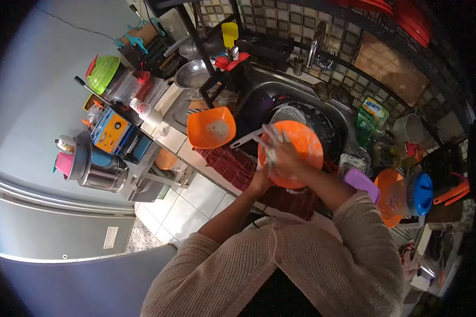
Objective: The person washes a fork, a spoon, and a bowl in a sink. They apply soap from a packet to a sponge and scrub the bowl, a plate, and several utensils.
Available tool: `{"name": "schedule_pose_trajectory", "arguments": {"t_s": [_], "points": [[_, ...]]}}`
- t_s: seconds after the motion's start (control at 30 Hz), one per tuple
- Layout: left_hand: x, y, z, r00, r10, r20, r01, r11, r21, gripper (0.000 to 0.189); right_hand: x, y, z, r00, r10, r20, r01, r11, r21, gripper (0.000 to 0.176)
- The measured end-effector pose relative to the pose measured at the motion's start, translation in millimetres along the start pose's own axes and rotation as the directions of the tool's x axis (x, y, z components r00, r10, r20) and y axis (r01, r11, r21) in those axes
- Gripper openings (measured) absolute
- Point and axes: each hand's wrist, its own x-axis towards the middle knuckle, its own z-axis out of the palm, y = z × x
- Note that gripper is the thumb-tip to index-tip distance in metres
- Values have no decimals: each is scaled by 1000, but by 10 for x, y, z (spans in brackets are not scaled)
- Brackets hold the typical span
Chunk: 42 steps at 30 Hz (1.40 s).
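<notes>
Over the near edge of the sink [259, 79], an orange bowl [308, 145] is tilted toward me with suds on its surface. My left hand [260, 180] grips the bowl's near left rim, its fingers mostly hidden. Lying across the bowl, my right hand [283, 156] has its fingers stretched out toward the left rim, coated in white lather. Just behind the bowl, a white slotted skimmer [289, 113] rests over a large dark pan [328, 124] of soapy water. A second orange bowl [210, 124], square and with whitish residue inside, stands left of my hands on the counter.
A dark red cloth [230, 168] drapes the counter edge. Right of the sink are a green detergent pouch [369, 119], a purple lid [362, 184] and a blue-lidded container [420, 194]. The faucet [316, 45] rises behind; a black rack post [195, 45] stands at left.
</notes>
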Motion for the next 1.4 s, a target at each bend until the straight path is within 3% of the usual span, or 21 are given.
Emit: {"name": "schedule_pose_trajectory", "arguments": {"t_s": [0.07,0.1,0.17,0.43,0.5,0.6,0.63,0.67,0.7,0.73,0.77,0.83,0.93,1.03,1.1,1.13,1.23,1.27,1.3,1.37,1.4], "points": [[-219,149,244,962,225,152,-272,824,498,45,164,323,47,992,129,-2,-128,989,-77,60],[-200,135,230,961,231,151,-276,821,500,45,173,459,87,967,253,-7,-251,956,-153,60],[-111,76,187,993,118,-27,-116,991,73,48,40,687,135,970,240,-43,-243,951,-190,59],[-137,57,309,969,170,-182,-114,953,280,49,-698,149,462,908,385,164,-354,915,-193,58],[-112,57,285,969,151,-198,-67,924,377,49,-622,-128,543,912,410,13,-409,908,90,59],[-73,34,117,978,162,-130,-90,894,440,52,-225,-94,603,927,337,-165,-303,931,205,57],[-21,-63,-166,968,244,52,-181,545,819,52,-95,-29,514,925,338,-171,-302,931,206,57],[6,-90,-321,943,223,248,-264,46,963,52,51,37,372,940,257,-223,-242,966,90,53],[10,-70,-242,942,227,249,-263,36,964,52,194,106,276,949,167,-267,-182,983,-30,49],[12,-68,-79,964,248,97,-244,678,693,50,277,239,283,948,162,-275,-175,984,-26,49],[-11,-42,54,986,165,-28,-163,984,70,49,294,412,298,947,158,-280,-180,982,-52,43],[-88,46,209,980,193,-56,-188,979,81,49,262,626,301,948,154,-279,-181,981,-73,38],[-79,27,160,976,217,-23,-214,972,96,48,118,851,253,937,348,-26,-349,934,-74,30],[-60,39,193,975,221,31,-223,967,127,47,80,1002,136,931,364,-34,-360,929,84,26],[-28,125,284,976,217,34,-220,964,152,47,96,1054,-70,807,573,142,-581,728,364,23],[-8,159,318,973,229,33,-231,966,117,47,126,1099,-120,804,578,140,-585,726,363,23],[118,300,494,956,284,73,-289,955,69,50,251,1085,-336,823,419,-383,-367,907,204,22],[152,368,571,936,331,116,-340,938,62,52,312,1007,-478,885,439,-153,-444,896,6,29],[127,468,698,935,335,120,-343,937,60,52,359,861,-452,886,437,-157,-442,897,2,29],[48,677,939,967,243,-71,-234,965,115,51,296,581,-298,858,228,-461,-340,924,-175,37],[99,690,882,967,248,-64,-239,964,117,51,235,528,-224,855,224,-468,-340,923,-179,37]]}}
